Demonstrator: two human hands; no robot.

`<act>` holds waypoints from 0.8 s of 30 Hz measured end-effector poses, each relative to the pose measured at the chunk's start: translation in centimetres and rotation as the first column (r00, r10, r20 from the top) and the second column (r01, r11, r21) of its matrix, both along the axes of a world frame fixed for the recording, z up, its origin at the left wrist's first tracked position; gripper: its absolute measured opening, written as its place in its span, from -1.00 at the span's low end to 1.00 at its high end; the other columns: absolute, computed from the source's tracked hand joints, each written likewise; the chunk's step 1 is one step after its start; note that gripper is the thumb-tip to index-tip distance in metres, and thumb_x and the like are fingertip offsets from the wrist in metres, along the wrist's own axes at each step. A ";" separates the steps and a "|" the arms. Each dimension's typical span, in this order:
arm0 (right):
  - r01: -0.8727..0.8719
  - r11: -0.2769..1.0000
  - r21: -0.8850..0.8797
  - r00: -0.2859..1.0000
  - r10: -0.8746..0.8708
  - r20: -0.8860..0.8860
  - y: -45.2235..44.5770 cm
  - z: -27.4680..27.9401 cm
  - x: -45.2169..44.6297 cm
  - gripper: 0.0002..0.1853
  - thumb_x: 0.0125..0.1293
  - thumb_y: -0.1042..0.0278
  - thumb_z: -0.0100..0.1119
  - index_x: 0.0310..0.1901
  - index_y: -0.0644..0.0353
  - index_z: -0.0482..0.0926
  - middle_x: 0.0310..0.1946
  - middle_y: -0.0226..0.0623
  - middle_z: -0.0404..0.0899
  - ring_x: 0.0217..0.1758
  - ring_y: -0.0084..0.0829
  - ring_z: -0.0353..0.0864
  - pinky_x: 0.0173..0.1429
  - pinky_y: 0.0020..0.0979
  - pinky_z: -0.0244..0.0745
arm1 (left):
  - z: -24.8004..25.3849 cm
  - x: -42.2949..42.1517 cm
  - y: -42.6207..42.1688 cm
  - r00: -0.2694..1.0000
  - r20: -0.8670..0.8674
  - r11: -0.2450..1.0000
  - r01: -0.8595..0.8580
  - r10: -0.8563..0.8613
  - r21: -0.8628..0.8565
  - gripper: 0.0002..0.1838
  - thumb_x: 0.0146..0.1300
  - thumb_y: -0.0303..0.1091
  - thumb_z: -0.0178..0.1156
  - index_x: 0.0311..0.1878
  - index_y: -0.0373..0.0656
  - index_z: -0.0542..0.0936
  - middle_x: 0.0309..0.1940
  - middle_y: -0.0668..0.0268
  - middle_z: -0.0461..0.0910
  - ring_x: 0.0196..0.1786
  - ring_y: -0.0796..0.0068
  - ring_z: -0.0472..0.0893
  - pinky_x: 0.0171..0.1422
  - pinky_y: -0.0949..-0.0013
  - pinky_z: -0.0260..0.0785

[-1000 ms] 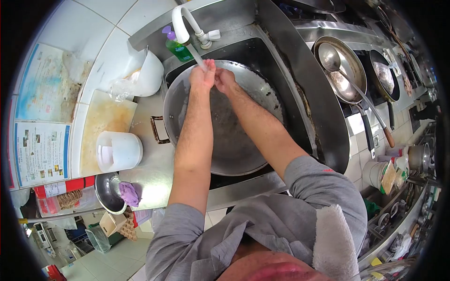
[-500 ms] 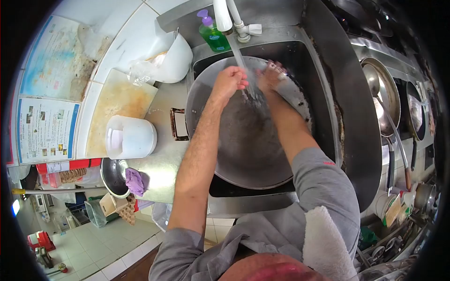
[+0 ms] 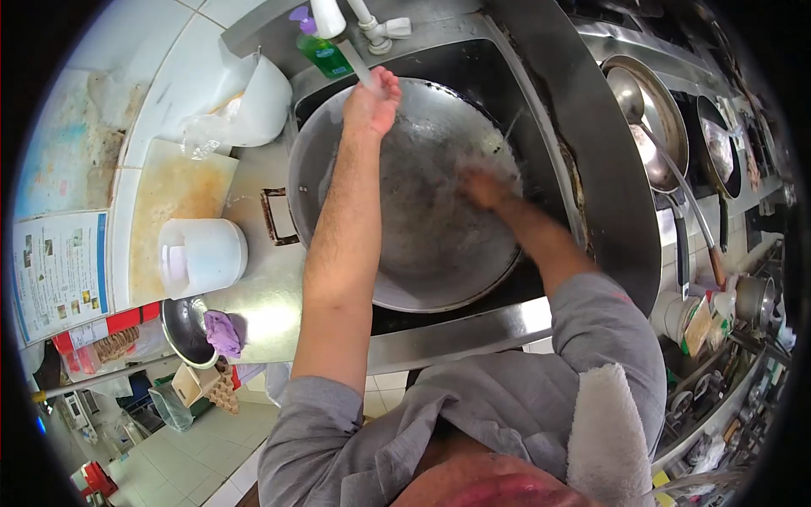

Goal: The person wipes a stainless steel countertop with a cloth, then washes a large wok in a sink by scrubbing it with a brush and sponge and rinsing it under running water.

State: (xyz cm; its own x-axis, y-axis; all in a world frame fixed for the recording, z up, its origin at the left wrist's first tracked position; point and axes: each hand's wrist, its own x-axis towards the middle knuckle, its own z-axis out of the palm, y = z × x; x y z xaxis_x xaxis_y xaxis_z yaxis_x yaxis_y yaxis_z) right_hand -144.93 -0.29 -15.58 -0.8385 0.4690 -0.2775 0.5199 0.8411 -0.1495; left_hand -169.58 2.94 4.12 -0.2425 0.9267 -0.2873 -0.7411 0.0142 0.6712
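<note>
Water runs from the white faucet (image 3: pixel 328 17) onto my left hand (image 3: pixel 372 103), which is held palm up over the far rim of a large metal wok (image 3: pixel 422 262). Its fingers are partly curled and hold nothing that I can see. My right hand (image 3: pixel 486 186) is inside the wok, at the right of its middle, smeared by motion, so its fingers cannot be made out. The wok sits in the dark sink basin (image 3: pixel 448 61), with cloudy water in it.
A green soap bottle (image 3: pixel 325 56) stands by the faucet. On the left counter are a white tub (image 3: pixel 221 253), a white container (image 3: pixel 269 106) and a purple cloth (image 3: pixel 222 333) by a metal bowl (image 3: pixel 184 336). Pans with a ladle (image 3: pixel 626 95) lie at the right.
My hands, together under the water a second ago, are apart. My right hand has moved down and right into the wok, while my left has returned under the stream. The view has shifted.
</note>
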 end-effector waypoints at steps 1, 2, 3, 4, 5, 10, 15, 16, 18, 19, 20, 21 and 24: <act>0.057 0.995 0.085 0.998 -0.058 0.015 2.0 4.0 0.1 -0.58 0.13 0.28 0.08 0.08 0.02 0.46 0.32 -0.37 0.10 0.41 -0.25 -0.02 0.38 0.10 -0.16 | 0.1 0.0 0.1 0.987 0.156 0.998 -0.038 0.028 0.057 -0.83 0.26 -0.46 -0.01 -0.11 -0.27 0.43 -0.33 0.24 0.50 -0.31 0.41 0.50 -0.25 0.40 0.40; 0.107 0.980 0.166 0.993 -0.113 0.027 3.4 7.1 -0.2 -0.57 0.13 0.29 0.09 0.10 0.02 0.45 0.34 -0.38 0.05 0.43 -0.23 -0.10 0.37 0.14 -0.16 | -0.1 0.0 0.0 0.949 0.310 0.991 -0.089 0.054 0.102 -0.84 0.26 -0.46 -0.01 -0.12 -0.26 0.43 -0.34 0.25 0.50 -0.34 0.45 0.48 -0.29 0.43 0.38; 0.104 0.947 0.305 0.993 -0.085 -0.077 5.4 6.5 -0.5 -0.55 0.14 0.28 0.08 0.13 0.01 0.41 0.36 -0.36 0.01 0.44 -0.21 -0.16 0.36 0.16 -0.17 | -0.4 -0.2 0.1 0.944 0.330 0.979 -0.050 -0.018 0.198 -0.83 0.29 -0.42 -0.04 -0.10 -0.24 0.43 -0.34 0.28 0.50 -0.38 0.47 0.46 -0.32 0.47 0.34; 0.114 0.894 0.434 0.984 -0.041 -0.175 6.3 6.0 -0.4 -0.52 0.15 0.27 0.08 0.16 0.00 0.37 0.37 -0.35 -0.04 0.45 -0.18 -0.21 0.35 0.17 -0.18 | 0.1 0.1 -0.5 0.943 0.333 0.981 -0.058 -0.008 0.186 -0.83 0.29 -0.42 -0.04 -0.10 -0.24 0.43 -0.34 0.28 0.50 -0.38 0.47 0.46 -0.32 0.47 0.34; 0.110 0.898 0.426 0.984 -0.038 -0.174 5.7 4.8 0.5 -0.52 0.15 0.27 0.08 0.16 0.00 0.37 0.37 -0.35 -0.04 0.45 -0.18 -0.21 0.35 0.17 -0.18 | 1.6 0.5 -1.0 0.988 0.150 0.989 0.002 -0.025 0.147 -0.83 0.29 -0.41 -0.05 -0.10 -0.25 0.43 -0.35 0.29 0.50 -0.38 0.48 0.46 -0.33 0.46 0.33; 0.122 0.972 0.199 0.985 -0.142 0.093 -2.2 1.2 3.9 -0.29 0.23 -0.12 -0.11 0.32 0.11 0.07 0.38 -0.13 -0.12 0.44 -0.06 -0.25 0.35 0.19 -0.28 | 6.6 -2.2 -5.7 0.162 -0.909 0.916 0.194 -0.384 -0.352 -0.69 0.17 -0.25 0.12 -0.11 -0.26 0.52 -0.28 0.13 0.57 -0.28 0.34 0.56 -0.17 0.34 0.41; 0.295 0.840 -0.456 0.951 -0.306 0.052 -16.8 8.4 -5.3 -0.18 0.18 -0.32 -0.16 0.34 0.06 0.02 0.33 0.15 -0.11 0.42 0.11 -0.22 0.39 0.07 -0.31 | 8.1 -9.0 -15.6 -0.468 -0.867 0.944 -0.331 -0.171 -0.007 -0.59 0.10 -0.13 0.19 -0.06 -0.20 0.53 -0.08 -0.03 0.49 0.05 0.05 0.44 0.14 0.20 0.27; 0.048 0.758 -0.651 0.975 -0.176 -0.133 -17.7 9.7 -7.9 -0.26 0.24 -0.27 -0.20 0.34 0.02 0.06 0.37 0.03 -0.13 0.44 -0.02 -0.21 0.43 -0.05 -0.31 | 7.0 -10.5 -17.6 -0.500 -0.842 0.919 -0.394 -0.201 0.014 -0.59 0.11 -0.12 0.18 -0.06 -0.22 0.53 -0.07 -0.04 0.48 0.05 0.06 0.44 0.14 0.18 0.27; -0.165 0.408 -0.898 0.773 -0.512 -0.375 -19.9 11.3 -13.5 -0.35 0.27 -0.19 -0.17 0.32 -0.03 0.16 0.37 -0.13 -0.03 0.41 -0.20 -0.06 0.42 -0.20 -0.20 | 4.0 -12.2 -20.6 -0.418 -0.857 0.861 -0.506 -0.303 -0.058 -0.59 0.15 -0.12 0.15 -0.10 -0.28 0.52 -0.11 -0.04 0.49 0.02 0.06 0.46 0.10 0.15 0.28; -0.178 0.346 -0.921 0.690 -0.624 -0.367 -19.9 14.2 -14.8 -0.37 0.26 -0.13 -0.09 0.30 -0.02 0.20 0.34 -0.15 0.07 0.37 -0.24 0.06 0.40 -0.24 -0.11 | 3.4 -12.4 -21.5 -0.301 -0.880 0.826 -0.541 -0.366 -0.159 -0.59 0.17 -0.11 0.13 -0.13 -0.32 0.52 -0.16 -0.04 0.51 -0.02 0.05 0.48 0.06 0.14 0.29; -0.184 0.358 -0.916 0.688 -0.619 -0.380 -18.7 14.1 -15.2 -0.37 0.26 -0.13 -0.09 0.30 -0.02 0.20 0.34 -0.15 0.07 0.37 -0.24 0.06 0.40 -0.24 -0.11 | 5.0 -10.5 -21.9 0.069 -0.918 0.762 -0.535 -0.392 -0.365 -0.59 0.20 -0.11 0.10 -0.16 -0.35 0.52 -0.22 -0.04 0.53 -0.09 0.03 0.50 0.01 0.14 0.30; -0.185 0.387 -0.904 0.666 -0.627 -0.405 -16.6 13.5 -15.4 -0.45 0.23 -0.01 -0.04 0.21 0.02 0.29 0.19 -0.18 0.20 0.23 -0.27 0.18 0.28 -0.25 0.03 | 6.5 -8.4 -21.9 0.427 -0.821 0.702 -0.446 -0.378 -0.555 -0.58 0.22 -0.11 0.07 -0.19 -0.38 0.51 -0.29 -0.03 0.54 -0.15 0.02 0.52 -0.03 0.15 0.31; -0.179 0.467 -0.866 0.603 -0.644 -0.471 -8.0 11.2 -15.3 -0.69 0.14 0.33 0.11 -0.05 0.16 0.54 -0.28 -0.28 0.60 -0.20 -0.36 0.54 -0.07 -0.30 0.43 | 3.3 -8.8 -22.4 -0.039 -0.978 0.815 -0.560 -0.206 -0.150 -0.58 0.26 -0.09 0.02 -0.28 -0.39 0.50 -0.45 0.07 0.54 -0.33 0.14 0.53 -0.16 0.19 0.32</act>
State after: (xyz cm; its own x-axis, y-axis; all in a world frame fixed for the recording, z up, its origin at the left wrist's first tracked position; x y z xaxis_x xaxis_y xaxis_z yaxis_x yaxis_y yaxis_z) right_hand -160.23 -8.33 -4.36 -0.8051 0.5904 -0.0569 0.0464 -0.0330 -0.9984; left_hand -178.41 -19.43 7.43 -0.7470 0.6499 0.1405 0.5765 0.5278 0.6238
